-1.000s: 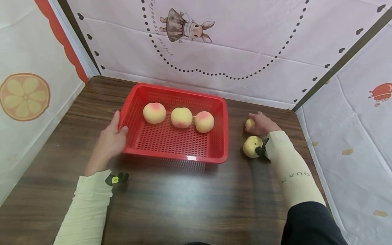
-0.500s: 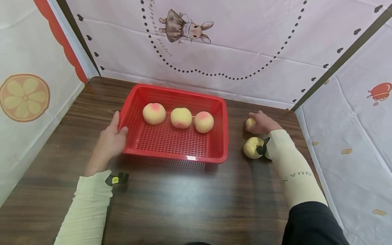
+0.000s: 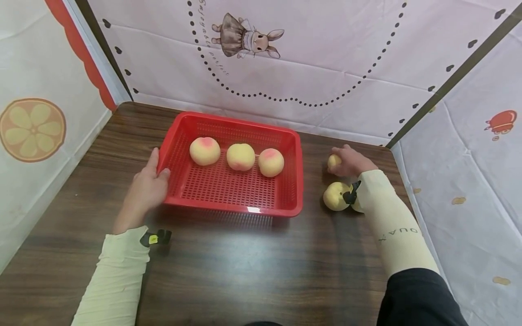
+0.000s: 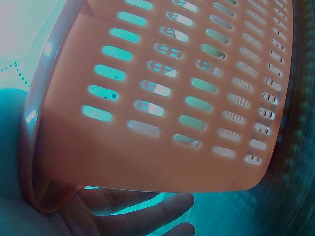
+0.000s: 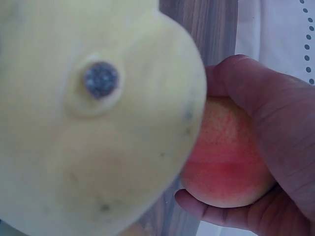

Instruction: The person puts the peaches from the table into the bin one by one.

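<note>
- Head view, change: compared with half a second ago, the right sleeve [image 3: 393,226] has edged slightly toward 3 o'clock, uncovering a little more of a pale sliver [image 3: 358,205] beside the dark wrist strap [image 3: 351,194]. The red basket [image 3: 224,211] and its contents lie as before.
- Head view, fruit: three fuzzy yellow peaches [image 3: 241,157] with pink blushes sit in a row inside the basket, left of centre. The held peach [image 3: 334,161] is at 3 o'clock, on the brown table [image 3: 240,271] or just above it; I cannot tell which. A pale yellow fruit [image 3: 336,196] rests near 4 o'clock.
- Head view, hands: toward 9 o'clock, the left hand [image 3: 144,190] grips the basket's near-left rim. At 3 o'clock, the right hand [image 3: 350,161] curls round the held peach, covering most of it.
- Left wrist view: the slotted basket wall looks orange under a blue-green cast. From 7 to 6 o'clock, the left fingers [image 4: 147,216] are loosely extended and slightly spread below it, with the rim against the palm. The thumb cannot be made out.
- Right wrist view: toward 4 o'clock, the held peach shows a broad red blush, clasped between thumb and fingers. At 9 o'clock, the pale yellow fruit, blurred and cut off, hides its left side; a dark spot [image 5: 101,79] marks it.
</note>
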A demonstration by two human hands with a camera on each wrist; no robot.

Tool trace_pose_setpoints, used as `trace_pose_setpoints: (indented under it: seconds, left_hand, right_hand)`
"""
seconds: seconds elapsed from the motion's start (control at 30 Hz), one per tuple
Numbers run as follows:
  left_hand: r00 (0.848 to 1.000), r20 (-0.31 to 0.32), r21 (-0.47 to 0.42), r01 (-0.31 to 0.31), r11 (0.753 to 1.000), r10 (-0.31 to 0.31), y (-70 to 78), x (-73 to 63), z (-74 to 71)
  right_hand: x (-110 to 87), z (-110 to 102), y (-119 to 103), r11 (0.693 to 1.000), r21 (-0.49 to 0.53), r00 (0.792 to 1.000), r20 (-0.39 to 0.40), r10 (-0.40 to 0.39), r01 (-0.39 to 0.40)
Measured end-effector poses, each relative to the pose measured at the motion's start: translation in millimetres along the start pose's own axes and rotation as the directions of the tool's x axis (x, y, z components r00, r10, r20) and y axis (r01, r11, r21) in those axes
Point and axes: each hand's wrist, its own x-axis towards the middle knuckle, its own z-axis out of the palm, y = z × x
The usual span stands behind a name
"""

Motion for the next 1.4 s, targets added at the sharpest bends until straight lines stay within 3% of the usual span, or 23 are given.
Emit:
trace_pose_setpoints:
  seconds: [0.8,1.4]
  left_hand:
    - [1.000,0.004,-0.006,0.004,1.000,-0.004,1.9,0.2,-0.6]
    - [1.000,0.007,-0.004,0.000,1.000,0.001,1.2,1.1,-0.3]
  right_hand:
    - [-9.4,-22.1,-9.2,0.991,-0.036,0.990,-0.060,-0.128,0.126]
    - [-16.7,-32.8,-9.3,0.988,-0.047,0.984,-0.097,-0.150,0.146]
